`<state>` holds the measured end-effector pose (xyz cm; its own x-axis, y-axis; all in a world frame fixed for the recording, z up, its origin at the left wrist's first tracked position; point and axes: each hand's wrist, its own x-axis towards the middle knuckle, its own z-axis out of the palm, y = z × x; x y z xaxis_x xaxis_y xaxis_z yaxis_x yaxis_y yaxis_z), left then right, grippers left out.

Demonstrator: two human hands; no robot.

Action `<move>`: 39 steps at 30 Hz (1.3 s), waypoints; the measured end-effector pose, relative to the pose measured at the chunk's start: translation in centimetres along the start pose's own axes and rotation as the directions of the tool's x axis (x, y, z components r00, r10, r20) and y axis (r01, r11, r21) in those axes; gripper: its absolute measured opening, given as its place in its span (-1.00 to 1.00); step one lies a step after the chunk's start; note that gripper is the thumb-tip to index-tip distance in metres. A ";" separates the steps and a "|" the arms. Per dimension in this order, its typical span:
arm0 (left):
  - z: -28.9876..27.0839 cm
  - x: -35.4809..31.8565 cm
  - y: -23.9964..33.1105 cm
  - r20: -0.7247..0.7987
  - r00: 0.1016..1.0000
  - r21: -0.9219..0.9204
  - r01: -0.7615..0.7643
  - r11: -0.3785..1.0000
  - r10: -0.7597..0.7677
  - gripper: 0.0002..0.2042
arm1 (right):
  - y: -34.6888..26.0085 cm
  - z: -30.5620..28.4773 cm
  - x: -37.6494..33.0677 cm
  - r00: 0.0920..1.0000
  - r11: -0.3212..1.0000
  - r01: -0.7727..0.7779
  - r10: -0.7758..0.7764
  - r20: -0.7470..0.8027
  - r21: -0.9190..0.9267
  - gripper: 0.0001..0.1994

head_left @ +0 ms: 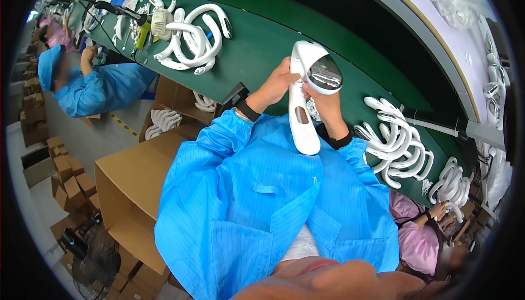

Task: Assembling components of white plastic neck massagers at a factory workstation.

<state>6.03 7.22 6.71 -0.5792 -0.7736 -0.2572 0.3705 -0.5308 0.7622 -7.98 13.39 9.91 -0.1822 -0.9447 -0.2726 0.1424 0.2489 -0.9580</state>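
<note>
Above the bench's near edge, in front of my chest, I hold a white plastic appliance (302,89). It has a rounded head with a glossy dark-silver cover and a long handle with an oval opening; its exact kind I cannot tell. My left hand (278,85) pinches it from the left, where head and handle meet. From the right, my right hand (327,105) grips it just under the glossy cover, its fingers partly hidden by the head. Small white parts (313,109) lie on the bench beside the handle, partly behind my right hand.
Curved white tubular parts (191,40) lie on the green bench (257,40) at left, and more white parts (396,138) at right. A yellow-green tool (143,36) is at far left. Open cardboard box (136,163) stands left of me. Co-workers sit left (98,89) and right (418,240).
</note>
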 end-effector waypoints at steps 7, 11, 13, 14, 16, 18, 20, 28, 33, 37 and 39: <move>-0.3 -0.5 0.0 0.091 0.996 0.046 -0.012 0.999 0.008 -0.60 | 0.9 -0.8 0.2 0.996 0.996 -0.086 0.086 0.004 -0.018 -0.89; 0.6 -1.2 0.3 0.119 0.992 0.016 -0.036 0.999 0.034 -0.57 | 0.0 -0.7 -0.4 0.999 0.997 -0.052 0.053 0.009 -0.056 -0.89; 0.9 -1.3 0.2 0.121 0.992 0.024 -0.042 0.999 0.039 -0.56 | 0.1 -0.6 -0.5 0.998 0.997 -0.069 0.069 0.001 -0.022 -0.91; 0.9 -1.2 -0.1 0.114 0.991 0.041 -0.074 0.996 0.069 -0.58 | -0.2 -0.4 -0.7 0.999 0.999 -0.049 0.049 -0.015 -0.009 -0.91; 0.8 -1.0 -0.8 0.107 0.990 0.055 -0.103 0.993 0.097 -0.59 | -0.1 -0.5 -0.9 1.000 0.999 -0.018 0.017 -0.022 -0.027 -0.90; 0.6 -0.6 -1.4 0.099 0.994 0.002 -0.043 0.999 0.043 -0.61 | 2.0 -1.3 -0.5 0.997 0.994 0.058 -0.062 -0.040 -0.089 -0.88; 1.2 -0.9 -1.4 0.102 0.993 -0.040 -0.049 0.998 0.052 -0.61 | 4.0 -2.4 0.1 0.994 0.963 0.103 -0.112 -0.021 -0.248 -0.83; 2.0 -1.5 -0.4 0.175 0.981 0.168 -0.119 0.979 0.089 -0.57 | -2.1 -0.4 -2.5 0.987 0.955 0.085 -0.119 -0.104 -0.283 -0.84; 3.1 -1.9 0.3 0.251 0.953 0.219 -0.224 0.950 0.166 -0.52 | -2.9 -0.5 -2.9 0.982 0.953 0.083 -0.128 -0.141 -0.291 -0.80; 2.5 -2.3 -0.2 0.230 0.952 0.262 -0.262 0.929 0.203 -0.51 | -2.4 -0.3 -2.1 0.985 0.951 0.102 -0.137 -0.101 -0.293 -0.79; 3.3 -2.1 0.4 0.275 0.945 0.249 -0.247 0.936 0.176 -0.52 | -3.6 -0.4 -2.8 0.979 0.944 0.090 -0.143 -0.148 -0.317 -0.78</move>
<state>5.05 9.78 9.50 -0.6817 -0.7296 0.0547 0.3090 -0.2193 0.9254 -8.34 15.21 14.12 -0.3427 -0.9285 -0.1433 -0.1903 0.2180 -0.9572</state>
